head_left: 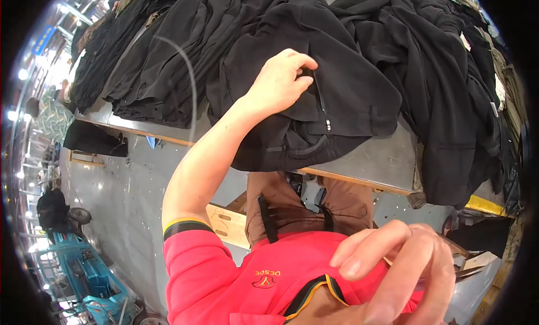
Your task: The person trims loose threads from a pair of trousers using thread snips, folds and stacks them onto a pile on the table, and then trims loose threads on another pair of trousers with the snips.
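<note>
Where the garment (356, 92) was laid over the surface (387, 156), its zip (323, 103) was neared by the half-curled left hand (281, 83); right hand (404, 263) raised, loosely curled; neither hold could be told.

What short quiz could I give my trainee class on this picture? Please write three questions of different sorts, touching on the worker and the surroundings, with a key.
1. Multiple choice. Which thing lies beneath the left-hand grip?
A) a blue denim jacket
B) a black cloth garment
C) a white towel

2. True or false? The right-hand grip is touching the black cloth garment.

3. Fill in the blank. The long teal-blue wheeled vehicle stands on the smooth grey floor toward the lower ____ of the picture.

Key:
1. B.
2. False: it is raised in front of the red short-sleeved shirt, apart from the garment.
3. Left.
</note>
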Demonstrator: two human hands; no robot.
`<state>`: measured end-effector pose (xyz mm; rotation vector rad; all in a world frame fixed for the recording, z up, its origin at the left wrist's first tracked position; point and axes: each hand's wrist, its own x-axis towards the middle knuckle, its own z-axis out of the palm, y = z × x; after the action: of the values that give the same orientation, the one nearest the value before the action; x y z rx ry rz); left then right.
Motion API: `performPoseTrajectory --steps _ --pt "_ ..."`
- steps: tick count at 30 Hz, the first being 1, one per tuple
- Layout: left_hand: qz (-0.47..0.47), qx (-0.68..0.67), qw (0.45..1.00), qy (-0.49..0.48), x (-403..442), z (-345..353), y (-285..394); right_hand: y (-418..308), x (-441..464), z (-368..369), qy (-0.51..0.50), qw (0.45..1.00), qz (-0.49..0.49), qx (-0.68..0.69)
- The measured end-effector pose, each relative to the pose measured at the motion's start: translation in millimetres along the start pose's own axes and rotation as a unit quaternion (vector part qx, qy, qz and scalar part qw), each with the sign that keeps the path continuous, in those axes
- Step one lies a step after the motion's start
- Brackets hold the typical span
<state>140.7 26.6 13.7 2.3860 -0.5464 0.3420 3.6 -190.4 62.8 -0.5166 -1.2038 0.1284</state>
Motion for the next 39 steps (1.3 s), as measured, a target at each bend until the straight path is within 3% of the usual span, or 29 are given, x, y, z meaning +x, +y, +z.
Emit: performPoseTrajectory --steps 6,11,14,22,26,30,34,37,39 --pt "0.058 0.109 0.992 -0.023 23.8 28.8 -3.1 -4.7 -4.9 10.3 0.024 1.0 -0.011 -0.002" --pt "0.011 0.159 0.987 -0.006 24.8 56.8 -4.6 -6.7 -5.4 25.4 0.096 0.995 -0.03 -0.013" --pt "0.012 0.166 0.986 -0.005 23.0 61.1 -6.1 -1.7 -12.9 10.1 0.009 0.995 -0.094 -0.041" --pt "0.007 0.101 0.992 0.074 24.8 64.1 -19.2 -25.3 -5.8 2.6 -0.031 0.999 0.009 -0.022" --pt "-0.125 -0.175 0.972 0.089 23.2 58.7 -17.9 -28.6 -13.6 -13.0 -0.048 0.997 0.053 -0.019" --pt "-0.199 -0.407 0.878 0.156 19.7 46.2 -24.2 -38.5 -25.9 -15.4 0.0 0.993 0.119 -0.004" --pt "-0.185 -0.569 0.768 0.229 14.5 28.5 -27.5 -37.2 -26.5 -17.3 -0.003 0.992 0.123 0.016" --pt "-0.185 -0.592 0.747 0.24 -0.5 14.9 -13.7 -23.0 -20.3 -25.4 -0.066 0.996 0.052 -0.01" --pt "-0.178 -0.557 0.781 0.219 -12.6 13.1 -8.7 -14.7 -27.4 -23.7 -0.066 0.997 0.034 -0.009"
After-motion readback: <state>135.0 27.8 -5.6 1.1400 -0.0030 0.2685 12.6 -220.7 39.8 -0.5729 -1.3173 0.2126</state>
